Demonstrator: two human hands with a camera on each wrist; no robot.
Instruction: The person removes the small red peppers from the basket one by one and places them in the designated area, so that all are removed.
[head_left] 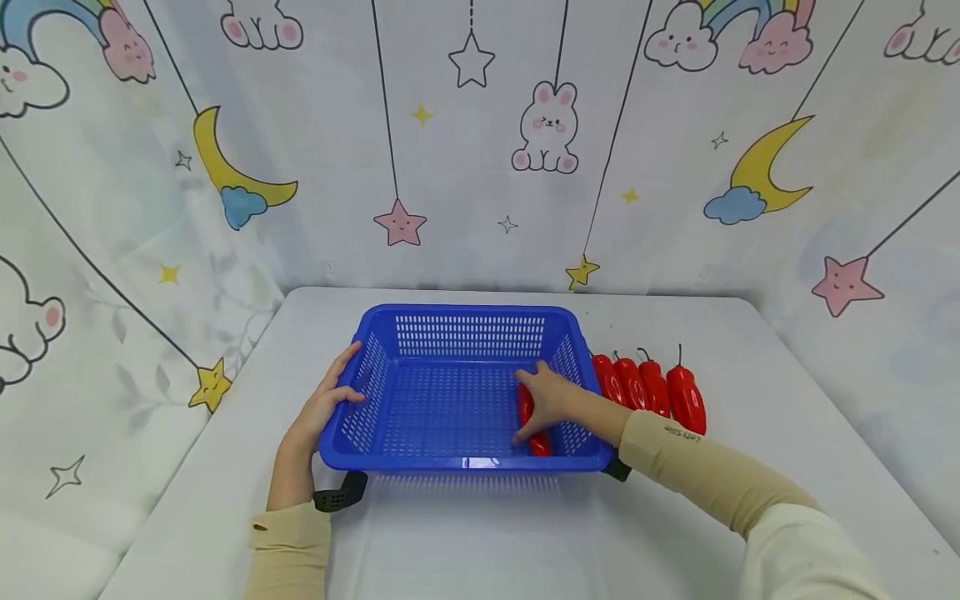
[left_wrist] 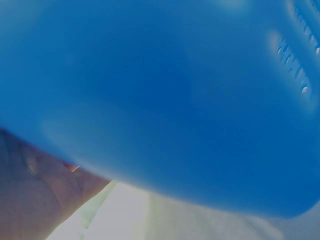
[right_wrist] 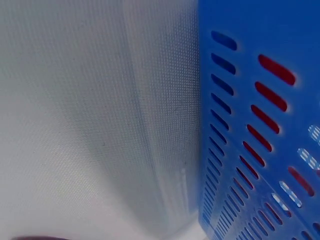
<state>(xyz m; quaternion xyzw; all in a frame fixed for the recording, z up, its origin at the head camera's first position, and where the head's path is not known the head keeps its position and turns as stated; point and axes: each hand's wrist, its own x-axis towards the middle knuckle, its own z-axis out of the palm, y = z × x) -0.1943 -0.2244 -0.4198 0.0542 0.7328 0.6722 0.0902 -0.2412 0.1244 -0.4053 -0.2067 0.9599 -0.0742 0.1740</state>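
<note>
A blue plastic basket (head_left: 457, 463) with slotted walls stands on the white table. My left hand (head_left: 311, 421) grips its left rim, thumb and fingers over the edge. In the left wrist view the blurred basket wall (left_wrist: 165, 120) fills most of the picture, part of the left hand (left_wrist: 42, 192) at its lower left. My right hand (head_left: 551, 398) reaches over the right wall and holds a glossy red chili pepper (head_left: 539, 443) near the basket floor, its middle partly hidden by the fingers. Red shows through the slotted wall (right_wrist: 250, 30) in the right wrist view.
Several red chili peppers (head_left: 686, 400) lie in a row just right of the basket, stems pointing away, partly behind the right forearm. Behind the table (head_left: 480, 542) hangs a white cloth (head_left: 465, 150) printed with stars, moons and rabbits.
</note>
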